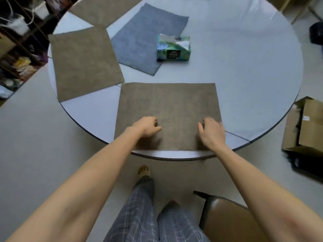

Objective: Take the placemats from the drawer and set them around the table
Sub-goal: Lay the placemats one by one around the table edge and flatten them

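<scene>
The brown placemat (167, 110) lies flat at the near edge of the round table (244, 75), long side across the body; left hand (146, 127) and right hand (212, 132) hover loosely curled over its near half, holding nothing; neither is nearer

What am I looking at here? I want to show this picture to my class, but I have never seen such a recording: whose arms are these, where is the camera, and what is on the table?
There is no machine: a person wears a camera on the head, looking down at their own arms. The left hand and right hand rest on the nearest brown placemat at the edge of the round table, fingers loosely curled, holding nothing. Further left lie a second brown placemat and a third. A grey placemat lies near the middle, with a tissue box on its corner. A cardboard box and a chair stand on the floor.
</scene>
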`<state>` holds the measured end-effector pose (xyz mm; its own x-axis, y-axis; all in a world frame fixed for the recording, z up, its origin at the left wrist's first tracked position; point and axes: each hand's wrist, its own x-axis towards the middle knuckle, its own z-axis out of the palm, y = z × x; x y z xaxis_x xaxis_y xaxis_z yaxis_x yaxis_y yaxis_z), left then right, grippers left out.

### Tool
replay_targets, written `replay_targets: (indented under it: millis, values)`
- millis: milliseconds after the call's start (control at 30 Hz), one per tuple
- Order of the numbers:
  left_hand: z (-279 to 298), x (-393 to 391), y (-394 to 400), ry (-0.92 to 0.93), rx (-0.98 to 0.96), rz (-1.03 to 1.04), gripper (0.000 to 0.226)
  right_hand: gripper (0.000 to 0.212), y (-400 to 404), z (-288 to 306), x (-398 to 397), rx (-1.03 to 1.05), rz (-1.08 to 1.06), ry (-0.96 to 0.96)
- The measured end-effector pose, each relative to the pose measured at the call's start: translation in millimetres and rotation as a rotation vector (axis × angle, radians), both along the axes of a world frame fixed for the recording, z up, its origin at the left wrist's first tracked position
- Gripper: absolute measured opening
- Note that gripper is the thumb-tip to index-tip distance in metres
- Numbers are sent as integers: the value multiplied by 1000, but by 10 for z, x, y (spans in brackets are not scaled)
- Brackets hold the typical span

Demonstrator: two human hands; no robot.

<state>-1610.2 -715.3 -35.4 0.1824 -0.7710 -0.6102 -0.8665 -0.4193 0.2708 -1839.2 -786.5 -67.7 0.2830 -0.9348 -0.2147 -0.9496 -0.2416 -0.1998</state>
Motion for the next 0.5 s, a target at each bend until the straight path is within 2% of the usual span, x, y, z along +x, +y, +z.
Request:
replay_targets:
  millis: [133,200,333,500]
  values:
    - [451,420,-333,72,-48,0,50,33,-487,495,612,57,147,-158]
    - [582,640,-517,165,-108,91,42,31,-728,650,895,82,193,-214]
    - [665,1061,-921,364,-266,384,34,31,-1165,776,1368,93,248,-216]
    - [527,1436,-1482,654,-314,882,11,33,-1798,730,2019,-17,370,-74]
